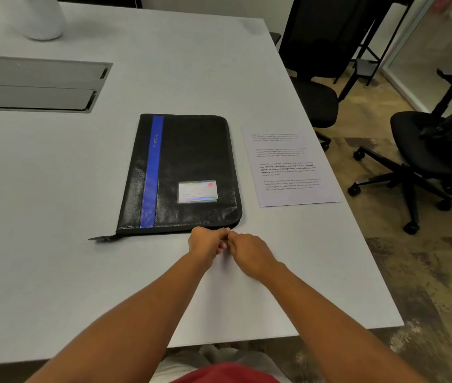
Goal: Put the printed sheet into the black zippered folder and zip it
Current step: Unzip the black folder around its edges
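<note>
The black zippered folder (191,161), with a blue stripe and a card label, lies closed and flat on the grey table (53,244). Its zipper tail (100,239) sticks out at the near left corner. The printed sheet (288,167) lies flat on the table just right of the folder, apart from it. My left hand (205,241) and my right hand (247,250) meet at the folder's near edge, close to its right corner. Both have their fingers curled and pinched together against the zipper edge. The fingers hide the zipper pull.
A grey hinged cable hatch (36,84) is set into the table at the far left, and a white object (42,20) stands behind it. Black office chairs (426,150) stand on the floor beyond the table's right edge.
</note>
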Available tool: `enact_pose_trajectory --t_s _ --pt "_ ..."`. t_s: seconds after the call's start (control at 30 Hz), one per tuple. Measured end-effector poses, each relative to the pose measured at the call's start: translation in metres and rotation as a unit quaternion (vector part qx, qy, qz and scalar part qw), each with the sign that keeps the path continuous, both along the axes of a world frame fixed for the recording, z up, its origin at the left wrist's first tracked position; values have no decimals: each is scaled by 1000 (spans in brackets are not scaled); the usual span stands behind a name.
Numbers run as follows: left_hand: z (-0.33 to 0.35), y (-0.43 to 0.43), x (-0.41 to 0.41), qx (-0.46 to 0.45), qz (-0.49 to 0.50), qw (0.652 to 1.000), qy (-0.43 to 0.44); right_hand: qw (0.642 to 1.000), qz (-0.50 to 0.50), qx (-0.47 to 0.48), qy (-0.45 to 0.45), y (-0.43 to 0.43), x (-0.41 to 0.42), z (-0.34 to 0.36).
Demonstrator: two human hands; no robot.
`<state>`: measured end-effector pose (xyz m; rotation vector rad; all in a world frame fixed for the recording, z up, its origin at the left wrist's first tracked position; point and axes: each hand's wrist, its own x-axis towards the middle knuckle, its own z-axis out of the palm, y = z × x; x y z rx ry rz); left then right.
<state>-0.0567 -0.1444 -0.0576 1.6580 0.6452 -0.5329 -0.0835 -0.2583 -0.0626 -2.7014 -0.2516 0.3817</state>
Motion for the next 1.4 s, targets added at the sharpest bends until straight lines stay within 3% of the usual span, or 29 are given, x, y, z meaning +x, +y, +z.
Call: enact_pose_trajectory --t_s 0.17,0.3,0.4,0.6,0.77,1.4 --pt "-2 -5 2 82 -68 993 -51 997 51 45 41 -12 5 8" --pt "-4 -4 -1 131 -109 982 -79 994 31 77 -75 -16 10 16" --pt "-4 -5 -3 201 -168 961 -88 988 34 25 -146 -11 21 17" --pt "-5 -9 -5 359 -266 886 -124 981 122 -139 -59 -3 40 11" --pt "-11 -7 -5 389 -270 871 -131 975 126 -176 -46 -2 43 10" --pt "-14 -1 -13 423 -277 848 -160 978 123 -168 -14 -1 46 15"
